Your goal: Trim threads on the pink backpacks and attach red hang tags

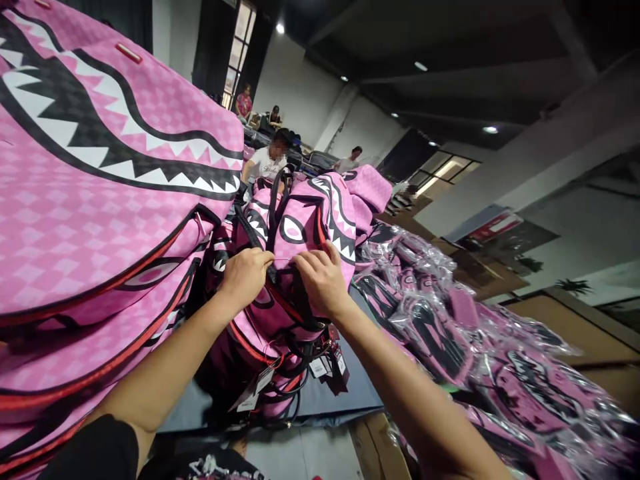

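Observation:
A pink backpack (305,230) printed with a black-and-white shark mouth stands in front of me, its black straps and paper tags (260,387) hanging below. My left hand (246,275) pinches the bag's black strap or zipper edge near its middle. My right hand (323,280) presses on the bag's front just to the right, fingers curled on the fabric. A thin thread seems to run between the two hands.
A tall stack of the same pink shark bags (90,200) fills the left. Bags wrapped in clear plastic (450,333) spread along the right on brown cartons (590,333). Several people (267,160) sit at work farther back.

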Motion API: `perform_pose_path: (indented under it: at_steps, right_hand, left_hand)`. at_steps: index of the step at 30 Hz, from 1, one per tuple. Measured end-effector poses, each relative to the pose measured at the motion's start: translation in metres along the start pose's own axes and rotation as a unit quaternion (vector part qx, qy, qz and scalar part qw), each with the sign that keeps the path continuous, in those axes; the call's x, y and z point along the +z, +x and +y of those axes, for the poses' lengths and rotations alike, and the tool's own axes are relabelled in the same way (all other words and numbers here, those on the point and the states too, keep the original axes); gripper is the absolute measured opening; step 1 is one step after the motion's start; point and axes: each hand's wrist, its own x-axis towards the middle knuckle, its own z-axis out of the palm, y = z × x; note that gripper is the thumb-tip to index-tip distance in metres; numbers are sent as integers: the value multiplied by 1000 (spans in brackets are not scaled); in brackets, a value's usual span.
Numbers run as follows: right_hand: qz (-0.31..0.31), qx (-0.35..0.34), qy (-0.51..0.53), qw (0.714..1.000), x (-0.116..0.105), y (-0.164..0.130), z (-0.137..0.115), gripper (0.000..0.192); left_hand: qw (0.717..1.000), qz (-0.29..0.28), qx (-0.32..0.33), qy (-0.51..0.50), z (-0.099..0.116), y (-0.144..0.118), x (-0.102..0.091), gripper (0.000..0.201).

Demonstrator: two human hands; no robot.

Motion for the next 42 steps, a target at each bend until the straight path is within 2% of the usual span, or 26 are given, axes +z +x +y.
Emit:
perform_pose_path:
  at_steps: [3,7,11,14,18,22,24,26,27,29,31,32,34,36,39,42]
  right_hand:
    - [62,87,-7,994,1,-4,-8,10]
    - [102,138,-22,985,2,-7,-23,12]
    - [84,156,-31,984,2,-6,-31,9]
    - [74,165,-27,983,-2,-4,-30,9]
    - [111,199,1,974,-17,-4,-24,13]
    - [161,243,50,955,-25,-5,-20,12]
    - [171,263,106,944,-24,-5,-22,10]
    - [167,294,207,918,-20,-4,-25,9]
    - [162,318,277,892,-17,-3,-27,9]
    - [153,366,424,814,-12,1,-30,10]
    - [145,392,536,734,-8,5,-30,15]
    - [140,397,566,709,-7,8,-29,18]
    - [116,402,590,691,-5,12,-26,23]
    - [83,397,597,692,-7,16,-22,26]
    - [4,380,614,692,-14,20,-15,30]
    - [-78,361,621,691,-22,22,-9,30]
  left_hand:
    - [998,-32,38,-25,-8,12,8,25]
    - [993,-65,86,-50,-10,29,13,27]
    - [984,-106,129,-59,-6,48,10,28]
    - [980,-136,118,-85,-4,54,4,25]
    - [959,-197,46,-196,-8,44,-3,25]
    - [969,-152,37,-191,-13,24,-13,25]
    - [960,-168,38,-220,-14,16,-18,24]
    - [933,-203,42,-293,-16,9,-19,32]
    - [922,-203,42,-326,-18,7,-18,36]
    - [911,-161,25,-378,-22,3,-9,34]
    - [897,-97,-18,-432,-27,1,4,23]
    - [885,-71,-39,-459,-29,0,11,20]
    - [872,-28,-51,-487,-31,0,22,16]
    - [893,15,3,-451,-31,2,29,14]
    - [937,111,127,-304,-28,4,28,12]
    - [951,213,184,-131,-20,5,20,13]
